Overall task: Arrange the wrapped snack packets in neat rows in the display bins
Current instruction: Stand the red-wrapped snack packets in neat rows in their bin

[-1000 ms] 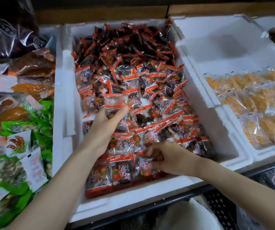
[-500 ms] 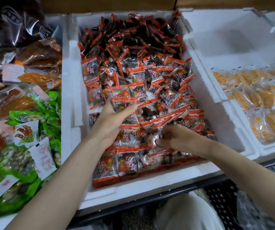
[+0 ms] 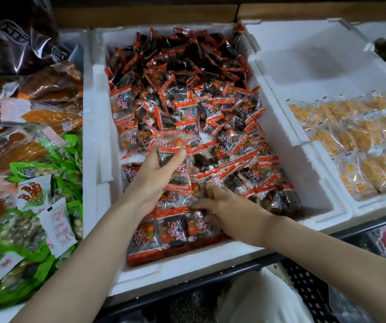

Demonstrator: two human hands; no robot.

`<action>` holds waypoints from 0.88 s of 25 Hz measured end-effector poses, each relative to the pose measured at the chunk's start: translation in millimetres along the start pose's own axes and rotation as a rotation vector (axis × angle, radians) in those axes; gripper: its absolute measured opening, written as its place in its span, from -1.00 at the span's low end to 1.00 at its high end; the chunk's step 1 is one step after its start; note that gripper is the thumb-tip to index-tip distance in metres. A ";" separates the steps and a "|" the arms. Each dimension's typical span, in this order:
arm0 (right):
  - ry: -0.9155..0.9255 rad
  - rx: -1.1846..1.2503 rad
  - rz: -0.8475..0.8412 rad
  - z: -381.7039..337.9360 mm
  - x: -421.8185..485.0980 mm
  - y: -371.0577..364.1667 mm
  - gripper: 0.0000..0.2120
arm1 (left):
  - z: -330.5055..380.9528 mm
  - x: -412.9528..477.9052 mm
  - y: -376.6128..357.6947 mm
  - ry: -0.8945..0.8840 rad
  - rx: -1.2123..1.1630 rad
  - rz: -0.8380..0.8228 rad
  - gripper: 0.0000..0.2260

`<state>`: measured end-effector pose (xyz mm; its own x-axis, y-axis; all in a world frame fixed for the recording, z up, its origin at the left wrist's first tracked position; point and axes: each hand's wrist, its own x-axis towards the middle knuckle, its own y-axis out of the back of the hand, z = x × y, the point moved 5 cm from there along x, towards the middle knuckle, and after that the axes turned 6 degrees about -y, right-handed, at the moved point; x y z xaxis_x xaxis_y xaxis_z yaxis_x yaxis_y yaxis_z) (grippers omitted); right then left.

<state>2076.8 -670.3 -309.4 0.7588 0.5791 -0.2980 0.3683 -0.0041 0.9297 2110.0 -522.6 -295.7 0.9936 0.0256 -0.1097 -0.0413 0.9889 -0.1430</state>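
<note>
A white foam bin [image 3: 187, 268] in the middle holds a loose heap of red-and-clear snack packets [image 3: 187, 94] with dark fruit inside. Along its near edge a short row of packets [image 3: 173, 231] stands side by side. My left hand [image 3: 154, 180] grips a small stack of packets [image 3: 175, 164] above the heap, thumb across the top one. My right hand [image 3: 222, 203] lies just right of it, fingers spread flat and pressing on packets at the row's right end.
Green and orange packaged snacks [image 3: 24, 159] fill the bin on the left. A second white foam bin [image 3: 303, 127] on the right holds rows of yellow packets [image 3: 362, 145]. A dark shelf edge [image 3: 210, 280] runs below the bins.
My left hand has kept its stack of packets. My right hand has uncurled from the heap and now reaches left with fingers spread over the front row.
</note>
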 end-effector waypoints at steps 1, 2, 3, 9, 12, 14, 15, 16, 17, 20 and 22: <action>-0.007 0.115 0.009 0.9 2.3 2.0 -0.67 | -0.6 -0.4 -0.3 0.003 -0.010 -0.008 -0.06; -0.014 0.195 0.013 1.5 6.0 5.1 -0.75 | -3.8 1.3 1.8 0.002 -0.012 -0.007 -0.04; -0.016 0.236 0.012 2.7 10.0 6.6 -0.81 | -1.8 -1.0 0.6 0.008 -0.009 -0.013 -0.02; -0.168 0.638 0.369 15.7 6.0 43.0 -0.81 | 5.2 -6.6 -3.4 0.008 0.018 0.023 -0.16; -0.233 1.159 0.262 15.4 -3.0 51.6 -0.68 | 9.8 -10.0 -9.7 -0.049 0.137 -0.033 -0.19; -0.213 1.162 0.151 1.5 -0.1 41.1 -0.55 | 11.0 -15.6 -20.8 -0.066 0.309 -0.142 -0.33; -0.224 1.153 0.165 -4.4 2.8 35.5 -0.51 | 10.7 -18.5 -25.8 -0.077 0.385 -0.176 -0.43; -0.245 1.138 0.209 -6.0 6.0 28.9 -0.46 | 8.7 -20.8 -28.6 -0.072 0.454 -0.185 -0.46; -0.257 1.118 0.261 -6.5 8.4 24.8 -0.43 | 9.2 -23.5 -30.9 -0.050 0.490 -0.188 -0.47; -0.237 1.106 0.378 -6.0 2.8 31.0 -0.51 | 20.2 -31.3 -42.6 -0.095 0.448 -0.149 -0.64; -0.247 1.188 0.433 0.1 -6.8 36.3 -0.50 | 23.2 -34.9 -54.1 -0.153 0.424 -0.130 -0.84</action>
<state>2085.1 -674.5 -273.6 0.9678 0.1835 -0.1723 0.2214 -0.9462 0.2360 2080.0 -573.7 -261.4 0.9931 -0.1126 0.0331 0.0994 0.9570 0.2725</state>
